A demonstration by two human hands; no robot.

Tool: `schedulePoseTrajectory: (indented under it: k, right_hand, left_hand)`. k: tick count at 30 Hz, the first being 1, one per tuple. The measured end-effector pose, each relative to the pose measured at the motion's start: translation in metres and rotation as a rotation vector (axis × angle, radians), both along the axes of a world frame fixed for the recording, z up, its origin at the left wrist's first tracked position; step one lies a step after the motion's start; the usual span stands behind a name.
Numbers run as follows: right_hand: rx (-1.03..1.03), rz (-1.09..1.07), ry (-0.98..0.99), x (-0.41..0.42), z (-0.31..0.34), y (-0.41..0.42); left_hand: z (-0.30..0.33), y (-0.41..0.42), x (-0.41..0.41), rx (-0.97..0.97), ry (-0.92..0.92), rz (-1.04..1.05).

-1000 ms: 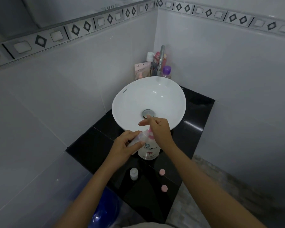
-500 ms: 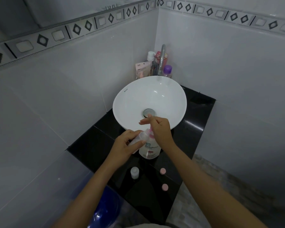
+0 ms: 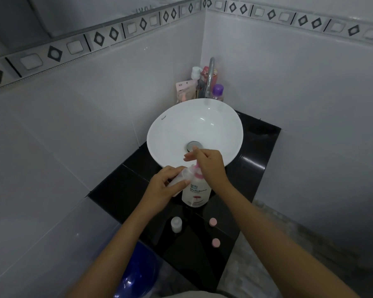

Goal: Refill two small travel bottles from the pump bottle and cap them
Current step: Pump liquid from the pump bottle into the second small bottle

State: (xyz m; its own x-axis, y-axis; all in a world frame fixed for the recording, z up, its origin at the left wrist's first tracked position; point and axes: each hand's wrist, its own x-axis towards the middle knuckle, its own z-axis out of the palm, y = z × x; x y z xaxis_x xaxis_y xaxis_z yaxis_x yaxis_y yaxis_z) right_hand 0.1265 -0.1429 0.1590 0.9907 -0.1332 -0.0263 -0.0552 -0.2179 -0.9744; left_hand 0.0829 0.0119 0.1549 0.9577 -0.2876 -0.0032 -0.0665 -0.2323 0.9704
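A white pump bottle (image 3: 195, 193) with a pink pump stands on the black counter (image 3: 121, 190) just in front of the basin. My right hand (image 3: 209, 166) rests on top of its pump head, fingers partly spread. My left hand (image 3: 164, 186) holds a small clear travel bottle (image 3: 184, 176) tilted, its mouth up against the pump spout. A second small travel bottle (image 3: 176, 224) stands upright and uncapped nearer to me. Two pink caps (image 3: 213, 222) (image 3: 215, 242) lie on the counter to its right.
A white round basin (image 3: 177, 130) with a metal drain sits behind the hands. A chrome tap (image 3: 210, 76) and several toiletry bottles (image 3: 217, 91) crowd the back corner. White tiled walls close in left and right. A blue bucket (image 3: 138, 276) stands below the counter's front edge.
Hardly anything differs; both hands stay at the pump bottle, with only a slight shift of the view.
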Motion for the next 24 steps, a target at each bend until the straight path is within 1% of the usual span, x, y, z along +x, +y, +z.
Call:
schedulePoseTrajectory:
  k: [3, 11, 14, 16, 19, 24]
  right_hand:
    - [0.038, -0.022, -0.010, -0.003, -0.006, 0.002]
    - [-0.053, -0.032, -0.054, -0.003, -0.025, 0.003]
    - [-0.080, 0.007, -0.005, 0.000, -0.017, 0.000]
    - [-0.060, 0.024, 0.014, 0.002, -0.011, -0.002]
    - [-0.024, 0.019, -0.015, 0.004, -0.004, -0.002]
    - [0.081, -0.013, -0.012, 0.003, -0.004, 0.000]
  left_hand:
    - [-0.004, 0.001, 0.000, -0.017, 0.017, -0.010]
    - [-0.012, -0.001, -0.004, -0.030, 0.036, -0.012]
    - [-0.009, 0.000, -0.002, -0.025, 0.023, -0.008]
    - [-0.007, 0.001, 0.000, -0.009, 0.003, -0.002]
    - [-0.004, 0.002, 0.003, -0.007, -0.019, -0.004]
    - [-0.006, 0.002, 0.003, -0.012, -0.027, 0.004]
